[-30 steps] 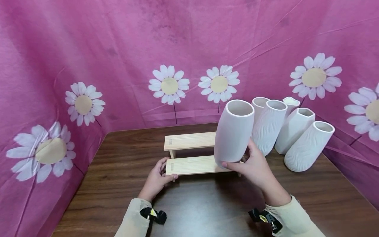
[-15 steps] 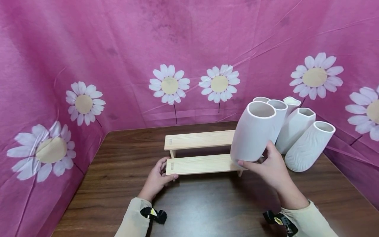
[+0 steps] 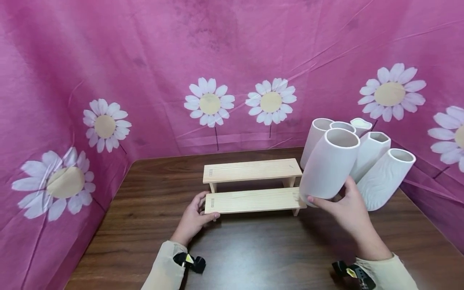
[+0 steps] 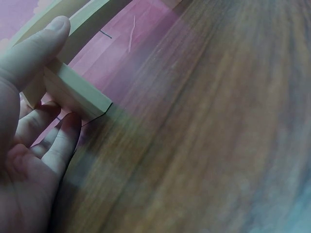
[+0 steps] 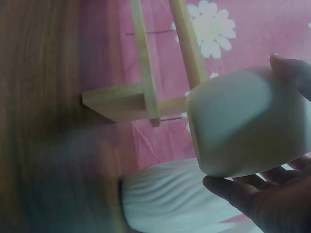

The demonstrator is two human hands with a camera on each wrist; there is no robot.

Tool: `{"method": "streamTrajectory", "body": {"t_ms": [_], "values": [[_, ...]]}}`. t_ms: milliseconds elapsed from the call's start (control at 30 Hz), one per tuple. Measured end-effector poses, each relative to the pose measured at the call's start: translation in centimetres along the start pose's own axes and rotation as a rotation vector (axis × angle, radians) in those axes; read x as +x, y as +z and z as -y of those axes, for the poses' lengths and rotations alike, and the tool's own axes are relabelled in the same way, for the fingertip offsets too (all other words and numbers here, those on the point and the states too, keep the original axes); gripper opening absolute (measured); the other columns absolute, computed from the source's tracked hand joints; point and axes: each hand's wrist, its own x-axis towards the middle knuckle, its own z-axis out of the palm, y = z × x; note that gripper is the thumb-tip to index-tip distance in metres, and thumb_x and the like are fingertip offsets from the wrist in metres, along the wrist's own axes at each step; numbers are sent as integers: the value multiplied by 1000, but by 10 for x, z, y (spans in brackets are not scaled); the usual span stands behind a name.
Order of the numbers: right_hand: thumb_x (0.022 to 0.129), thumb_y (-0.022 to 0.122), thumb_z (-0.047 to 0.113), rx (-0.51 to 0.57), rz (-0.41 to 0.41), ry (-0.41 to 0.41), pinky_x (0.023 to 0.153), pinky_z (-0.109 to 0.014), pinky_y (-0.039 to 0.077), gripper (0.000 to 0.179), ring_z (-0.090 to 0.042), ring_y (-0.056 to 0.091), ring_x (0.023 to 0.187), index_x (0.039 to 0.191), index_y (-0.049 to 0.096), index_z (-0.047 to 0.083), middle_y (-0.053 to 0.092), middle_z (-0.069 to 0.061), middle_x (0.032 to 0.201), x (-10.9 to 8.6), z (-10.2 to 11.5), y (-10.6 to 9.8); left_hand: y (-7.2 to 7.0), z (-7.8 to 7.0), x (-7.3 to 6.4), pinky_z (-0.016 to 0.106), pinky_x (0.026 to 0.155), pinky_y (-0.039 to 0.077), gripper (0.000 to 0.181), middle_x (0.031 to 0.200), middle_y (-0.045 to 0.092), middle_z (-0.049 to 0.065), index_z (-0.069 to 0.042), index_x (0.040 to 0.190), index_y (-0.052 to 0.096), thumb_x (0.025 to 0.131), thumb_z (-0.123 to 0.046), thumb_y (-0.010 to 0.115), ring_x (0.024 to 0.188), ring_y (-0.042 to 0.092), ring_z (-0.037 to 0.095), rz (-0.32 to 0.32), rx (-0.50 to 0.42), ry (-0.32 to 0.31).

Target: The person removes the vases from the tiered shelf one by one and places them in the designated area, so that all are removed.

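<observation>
In the head view my right hand (image 3: 349, 213) holds a smooth white vase (image 3: 328, 167) low on its body, thumb in front. The vase leans a little to the right, lifted at the right end of a two-step wooden stand (image 3: 253, 201). Its rounded base (image 5: 233, 141) shows in the right wrist view, raised above the tabletop. At the stand's left end my left hand (image 3: 193, 219) grips the lower step, with the thumb (image 4: 41, 46) along the plank and the other fingers curled by the leg (image 4: 77, 90).
Behind and right of the held vase stand several more white vases, including one with an angular mouth (image 3: 375, 147) and one with wavy ridges (image 3: 386, 179). A pink cloth (image 3: 232, 48) printed with daisies hangs around the brown wooden table (image 3: 152, 201).
My right hand has carried the smooth vase to the right, from over the lower step to the stand's right end. The left hand keeps its place on the stand.
</observation>
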Motion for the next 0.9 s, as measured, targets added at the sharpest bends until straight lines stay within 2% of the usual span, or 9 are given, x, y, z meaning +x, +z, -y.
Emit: {"method": "streamTrajectory", "body": {"t_ms": [300, 600, 733, 833, 900], "values": [[72, 92, 13, -70, -34, 46, 86, -8, 39, 88, 1, 49, 109, 145, 43, 17, 52, 0, 129, -6, -21, -5, 1, -2, 0, 25, 77, 54, 82, 135, 61, 17, 0, 146, 41, 77, 4, 84, 100, 63, 19, -8, -1, 0], [71, 93, 17, -101, -74, 91, 95, -16, 29, 95, -1, 42, 116, 148, 38, 19, 49, -6, 132, -6, -38, -12, 1, 0, 2, 25, 83, 53, 81, 134, 61, 17, 1, 145, 42, 76, 5, 84, 103, 63, 19, -7, 2, 22], [71, 93, 19, -122, -88, 123, 95, -15, 29, 95, 0, 42, 115, 148, 37, 12, 48, -9, 133, -6, -44, -16, 1, 1, 2, 25, 83, 53, 81, 134, 61, 17, 2, 146, 41, 76, 5, 84, 103, 62, 19, -5, 2, 26], [72, 92, 21, -135, -87, 171, 101, -20, 29, 97, -2, 42, 115, 148, 34, 7, 47, -13, 135, -6, -47, -18, 0, 1, 2, 25, 83, 53, 82, 135, 61, 17, 2, 146, 41, 76, 5, 84, 104, 62, 19, -3, 4, 26], [74, 92, 23, -141, -81, 208, 105, -27, 30, 99, -9, 43, 118, 149, 31, 5, 46, -15, 138, -6, -49, -19, 0, 0, 2, 24, 82, 53, 82, 135, 61, 17, 2, 146, 41, 76, 5, 84, 103, 62, 19, -2, 6, 24]]}}
